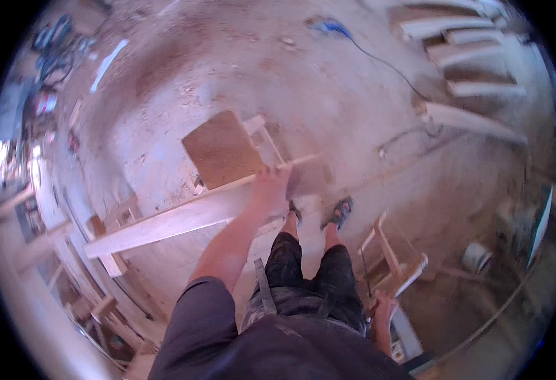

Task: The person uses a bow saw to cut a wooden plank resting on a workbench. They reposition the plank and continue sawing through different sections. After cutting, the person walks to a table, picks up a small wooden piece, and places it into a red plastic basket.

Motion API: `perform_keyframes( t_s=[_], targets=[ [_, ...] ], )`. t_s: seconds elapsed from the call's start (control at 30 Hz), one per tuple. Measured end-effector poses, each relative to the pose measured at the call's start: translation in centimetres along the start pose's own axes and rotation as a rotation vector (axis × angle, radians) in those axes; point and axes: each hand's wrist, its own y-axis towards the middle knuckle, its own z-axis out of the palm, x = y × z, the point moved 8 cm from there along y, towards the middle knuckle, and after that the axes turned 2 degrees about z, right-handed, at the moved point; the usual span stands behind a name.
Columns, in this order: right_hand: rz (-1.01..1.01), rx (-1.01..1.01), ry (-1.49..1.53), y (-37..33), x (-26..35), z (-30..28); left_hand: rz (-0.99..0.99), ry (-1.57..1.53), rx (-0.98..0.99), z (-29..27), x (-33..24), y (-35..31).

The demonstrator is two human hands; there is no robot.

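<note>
My left arm reaches forward, and my left hand (270,182) is wrapped over the upper edge of a long pale wooden plank (176,218). The plank slants from the left up toward the middle, and its right end is blurred. Low at my right side, my right hand (383,310) is closed around a wooden-framed tool that looks like a frame saw (392,259); its frame points forward, away from the plank. A brown square board (221,149) lies just beyond the plank, beside a pale wooden piece (265,136).
Several pale shaped timbers (471,57) lie at the far right. A blue power tool (331,26) trails a dark cord (385,63) across the dusty floor. Near the right stands a white bucket (477,256). Wooden beams (69,234) crowd the left.
</note>
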Motion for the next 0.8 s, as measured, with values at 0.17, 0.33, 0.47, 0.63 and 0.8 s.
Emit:
perform_keyframes(
  t_s=[0.17,0.33,0.47,0.63,0.8],
  targets=[
    [-0.019,0.09,-0.067,-1.7,7.6,6.5,0.014,-0.118,0.111,-2.4,2.1,3.2],
    [-0.135,0.286,0.117,-2.4,16.7,13.1,-0.016,-0.469,0.204,-1.3,7.0,8.8],
    [-0.371,0.659,0.391,-2.3,21.5,19.5,-0.115,-0.393,0.155,0.6,10.7,12.1],
    [-0.465,0.668,0.333,-2.3,22.9,25.1,-0.111,-0.389,0.046,-1.1,8.3,10.3],
    [-0.287,0.788,0.314,-1.1,21.9,28.8,-0.105,-0.323,-0.01,-0.5,9.0,9.3]
  ],
)
